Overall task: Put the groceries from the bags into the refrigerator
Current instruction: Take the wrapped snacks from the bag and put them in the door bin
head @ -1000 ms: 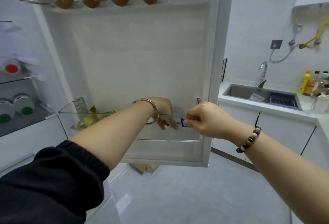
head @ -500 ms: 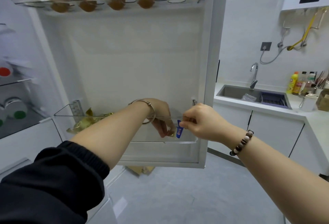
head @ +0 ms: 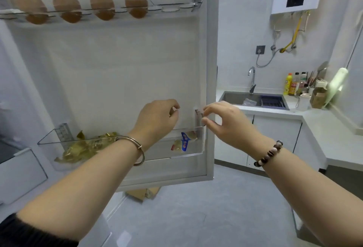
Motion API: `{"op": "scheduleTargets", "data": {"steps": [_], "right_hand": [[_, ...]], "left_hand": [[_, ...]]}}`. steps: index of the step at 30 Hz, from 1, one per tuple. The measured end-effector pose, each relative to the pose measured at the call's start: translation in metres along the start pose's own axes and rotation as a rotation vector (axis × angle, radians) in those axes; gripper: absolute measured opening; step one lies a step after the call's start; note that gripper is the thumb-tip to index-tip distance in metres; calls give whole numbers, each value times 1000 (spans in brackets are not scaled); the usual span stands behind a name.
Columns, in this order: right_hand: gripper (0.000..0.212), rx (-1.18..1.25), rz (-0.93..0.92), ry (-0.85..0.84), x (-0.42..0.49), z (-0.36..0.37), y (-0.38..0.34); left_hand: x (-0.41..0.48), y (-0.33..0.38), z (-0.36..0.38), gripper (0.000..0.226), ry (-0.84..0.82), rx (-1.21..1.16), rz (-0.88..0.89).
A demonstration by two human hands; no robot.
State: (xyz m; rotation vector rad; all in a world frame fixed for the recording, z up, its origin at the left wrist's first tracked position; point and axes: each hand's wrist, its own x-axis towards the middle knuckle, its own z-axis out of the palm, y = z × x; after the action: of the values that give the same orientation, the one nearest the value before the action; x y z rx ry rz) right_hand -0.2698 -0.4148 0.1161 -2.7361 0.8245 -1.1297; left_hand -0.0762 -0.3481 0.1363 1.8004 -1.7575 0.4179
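The refrigerator door (head: 117,73) stands open in front of me. Its clear lower bin (head: 188,149) holds two small blue, white and yellow packets (head: 183,141) at the right end and gold foil wrappers (head: 84,148) at the left. My left hand (head: 157,118) hovers above the bin with fingers loosely curled and nothing in it. My right hand (head: 224,120) is beside the door's right edge, thumb and fingers apart, holding nothing. Several brown eggs (head: 102,4) sit in the upper door rack.
A cardboard piece (head: 143,192) lies on the grey floor below the door. At right are a counter with a sink (head: 255,99), faucet, bottles (head: 294,84) and white cabinets. The refrigerator's interior shelves show at the far left edge.
Both hands have let go of the small packets and risen out of the lower bin; the packets now lie at its right end. The view tilted up and right.
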Motion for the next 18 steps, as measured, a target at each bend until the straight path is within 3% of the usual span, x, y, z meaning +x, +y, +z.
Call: {"op": "scheduleTargets", "data": {"steps": [3,5,12,18], "right_hand": [[20,-204,96,94,-27,-22,17],[25,-344,178,115,-52,-36,28],[48,-707,532,129,-165,-103,59],[55,-932,812,156,-284,-186,75]], "left_hand": [[1,27,18,24,229,4,343],[7,57,38,24,278,-58,477],[-3,199,116,55,116,-143,703],[-44,347,154,61,-8,-336,830]]}}
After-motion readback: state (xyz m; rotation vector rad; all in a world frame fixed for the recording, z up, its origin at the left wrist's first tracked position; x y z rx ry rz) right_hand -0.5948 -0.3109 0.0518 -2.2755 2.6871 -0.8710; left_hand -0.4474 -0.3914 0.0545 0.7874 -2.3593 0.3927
